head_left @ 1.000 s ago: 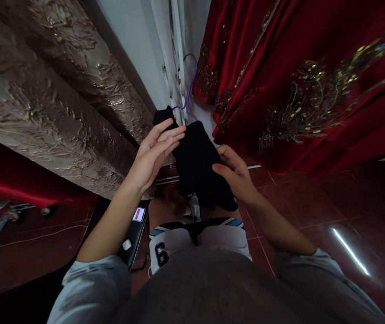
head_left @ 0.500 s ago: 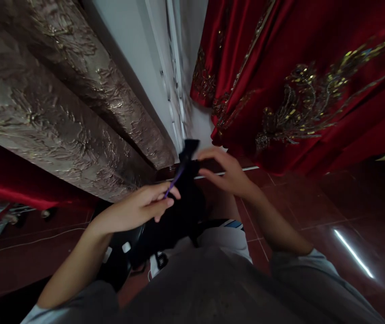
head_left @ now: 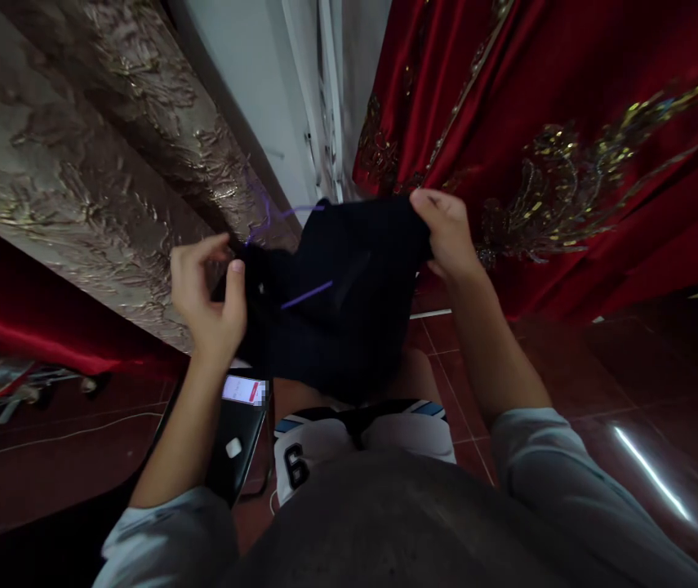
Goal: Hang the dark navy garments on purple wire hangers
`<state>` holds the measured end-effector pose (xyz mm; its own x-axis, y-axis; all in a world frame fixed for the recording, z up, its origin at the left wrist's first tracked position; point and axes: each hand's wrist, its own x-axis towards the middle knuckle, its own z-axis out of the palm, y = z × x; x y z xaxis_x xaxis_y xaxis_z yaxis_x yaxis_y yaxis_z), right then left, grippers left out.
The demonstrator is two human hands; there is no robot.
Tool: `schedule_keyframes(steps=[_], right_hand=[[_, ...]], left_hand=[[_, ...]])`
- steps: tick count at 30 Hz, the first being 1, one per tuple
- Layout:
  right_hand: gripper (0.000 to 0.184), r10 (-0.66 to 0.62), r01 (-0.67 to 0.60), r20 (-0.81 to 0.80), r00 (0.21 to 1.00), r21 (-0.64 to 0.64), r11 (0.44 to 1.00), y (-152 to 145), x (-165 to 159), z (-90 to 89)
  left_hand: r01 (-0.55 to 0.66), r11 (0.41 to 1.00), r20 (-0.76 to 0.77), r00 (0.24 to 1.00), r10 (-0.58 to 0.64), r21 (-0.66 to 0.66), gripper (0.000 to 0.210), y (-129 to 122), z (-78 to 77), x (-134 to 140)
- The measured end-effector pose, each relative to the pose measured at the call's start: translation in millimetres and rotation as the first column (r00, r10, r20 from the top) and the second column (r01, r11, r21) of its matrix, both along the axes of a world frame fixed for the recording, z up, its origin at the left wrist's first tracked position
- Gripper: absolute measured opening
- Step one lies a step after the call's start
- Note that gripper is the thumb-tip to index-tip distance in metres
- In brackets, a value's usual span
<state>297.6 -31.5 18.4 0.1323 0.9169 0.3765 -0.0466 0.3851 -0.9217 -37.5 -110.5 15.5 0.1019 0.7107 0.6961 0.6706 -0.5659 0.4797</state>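
A dark navy cloth garment [head_left: 354, 302] is spread out above my lap; its exact kind does not show. At its upper right corner my right hand [head_left: 450, 233] pinches the fabric between thumb and fingers. By its left end is my left hand [head_left: 211, 294], thumb and fingers apart, close to the cloth or touching it. A purple strip [head_left: 307, 295] lies across the front of the garment. More thin purple cord [head_left: 268, 208], smeared by motion, loops above its upper left edge.
To my left a black seat or low table [head_left: 235, 474] carries a lit phone [head_left: 242, 389] and a small white case [head_left: 234, 447]. Beige textured curtains [head_left: 109, 155] hang at the left, red sequined curtains [head_left: 544, 49] at the right. Below is a red tiled floor [head_left: 544, 367].
The dark garment was bunched between my hands and is now spread wide. My hands have moved apart and up. My left hand has let go of the purple strip; my right hand has gripped a corner.
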Motion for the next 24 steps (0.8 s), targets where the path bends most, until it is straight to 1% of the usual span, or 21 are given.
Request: schedule_keyframes(steps=[1,2,3,4,5,6,7,8,10,11,14,15,16,17,19,20,21,22,23,24], right_hand=[[0.038,-0.048,0.048,-0.013,0.999,0.024,0.999,9,2,6.2],[0.039,-0.085,0.086,-0.026,0.996,0.043,0.995,15,5,10.7],[0.04,-0.117,0.119,-0.046,0.992,0.063,0.991,18,11,13.4],[0.04,-0.141,0.147,-0.07,0.988,0.082,0.986,18,16,13.9],[0.04,-0.16,0.169,-0.098,0.982,0.095,0.981,15,23,12.3],[0.038,-0.175,0.188,-0.125,0.977,0.1,0.977,10,28,8.4],[0.037,-0.197,0.212,-0.151,0.969,0.095,0.973,3,33,2.4],[0.036,-0.226,0.242,-0.17,0.959,0.079,0.967,-4,37,-5.2],[0.036,-0.282,0.291,-0.185,0.942,0.024,0.956,-16,42,-23.7],[0.036,-0.302,0.306,-0.183,0.936,-0.006,0.952,-19,43,-33.3],[0.035,-0.356,0.348,-0.146,0.923,-0.08,0.934,-24,42,-57.8],[0.032,-0.403,0.397,-0.122,0.907,-0.074,0.915,-26,39,-64.1],[0.028,-0.478,0.476,-0.095,0.873,-0.043,0.878,-30,35,-69.8],[0.024,-0.574,0.576,-0.073,0.816,0.004,0.818,-36,29,-75.6],[0.023,-0.745,0.747,-0.055,0.664,0.094,0.658,-56,10,-89.3],[0.024,-0.795,0.795,-0.053,0.605,0.101,0.598,-68,-2,-98.0],[0.023,-0.785,0.785,-0.025,0.619,0.072,0.616,-81,-16,-107.9],[0.02,-0.723,0.722,0.016,0.691,0.024,0.691,-93,-30,-118.7],[0.02,-0.562,0.568,0.079,0.823,-0.075,0.82,-104,-43,-129.6],[0.024,-0.303,0.326,0.136,0.943,-0.203,0.923,-112,-56,-140.0]], left_hand=[[-0.029,0.996,-0.008,1.0,0.029,0.083,0.036,-3,-5.1,7],[-0.033,0.992,-0.03,0.999,0.037,0.126,0.033,-5,-10.5,15],[-0.001,0.995,-0.081,0.997,0.01,0.103,0.034,-7,-16.3,23],[0.054,0.998,-0.153,0.987,-0.051,0.014,0.038,-8,-22.3,30],[0.094,0.99,-0.208,0.972,-0.114,-0.103,0.044,-8,-28.8,38],[0.108,0.97,-0.241,0.957,-0.161,-0.219,0.05,-7,-35.6,44],[0.103,0.947,-0.256,0.949,-0.185,-0.305,0.055,-5,-42.8,50],[0.088,0.932,-0.255,0.949,-0.186,-0.352,0.056,-3,-50.2,55],[0.069,0.925,-0.201,0.968,-0.153,-0.373,0.051,-2,-65.5,63],[0.072,0.928,-0.144,0.981,-0.133,-0.365,0.045,-3,-72.9,66],[0.126,0.934,0.082,0.991,-0.104,-0.334,0.026,-17,-92.6,79],[0.144,0.932,0.156,0.983,-0.096,-0.334,0.023,-23,-98.2,84],[0.154,0.927,0.223,0.972,-0.079,-0.343,0.021,-30,-103.3,89],[0.156,0.919,0.285,0.957,-0.05,-0.363,0.019,-37,-107.9,95],[0.14,0.901,0.401,0.915,0.041,-0.412,0.018,-48,-115.0,107],[0.134,0.894,0.463,0.882,0.089,-0.427,0.019,-53,-117.2,113],[0.139,0.893,0.529,0.839,0.124,-0.429,0.022,-56,-118.3,118],[0.156,0.895,0.596,0.791,0.14,-0.417,0.026,-59,-118.2,124],[0.186,0.898,0.658,0.741,0.138,-0.399,0.033,-61,-117.2,129],[0.223,0.899,0.711,0.692,0.126,-0.378,0.039,-62,-115.4,133]])
